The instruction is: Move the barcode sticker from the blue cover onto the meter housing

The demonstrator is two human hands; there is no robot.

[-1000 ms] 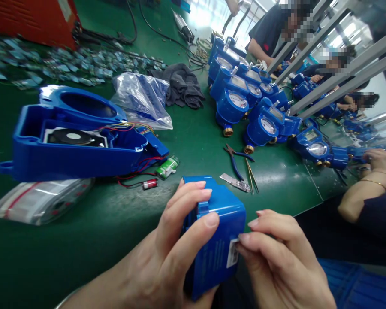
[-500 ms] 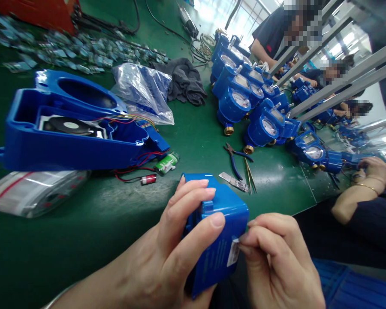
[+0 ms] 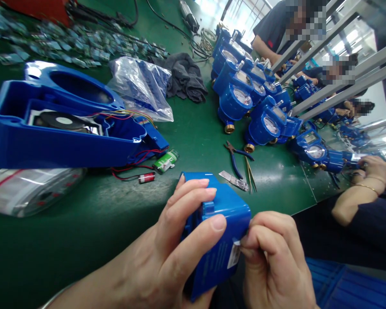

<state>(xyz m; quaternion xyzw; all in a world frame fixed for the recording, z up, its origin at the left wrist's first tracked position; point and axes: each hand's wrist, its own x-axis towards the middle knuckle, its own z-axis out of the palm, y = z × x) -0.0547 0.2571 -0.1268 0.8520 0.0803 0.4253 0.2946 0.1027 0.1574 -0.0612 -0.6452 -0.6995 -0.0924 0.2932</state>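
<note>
A blue plastic case (image 3: 223,229) with faint printing on its side is gripped by my left hand (image 3: 170,244), fingers over the top and thumb along the printed face. On that face sits a white barcode label (image 3: 234,256), near the right edge. My right hand (image 3: 273,257) is closed in a pinch at the label's upper corner, which looks lifted towards the fingertips. Beyond my left hand lie a green battery (image 3: 166,161) and a small red battery (image 3: 147,177), with red and black wires.
An open blue housing (image 3: 64,150) with wired parts lies left, above a clear-wrapped reel (image 3: 35,193). Pliers (image 3: 233,159), tweezers (image 3: 250,174) and a plastic bag (image 3: 141,86) are farther back. Blue water meters (image 3: 236,101) stand at the back right. A co-worker's arm (image 3: 366,189) is at right.
The view has shifted slightly, so the open housing and reel sit a little farther left. Both hands keep nearly the same hold on the case and label.
</note>
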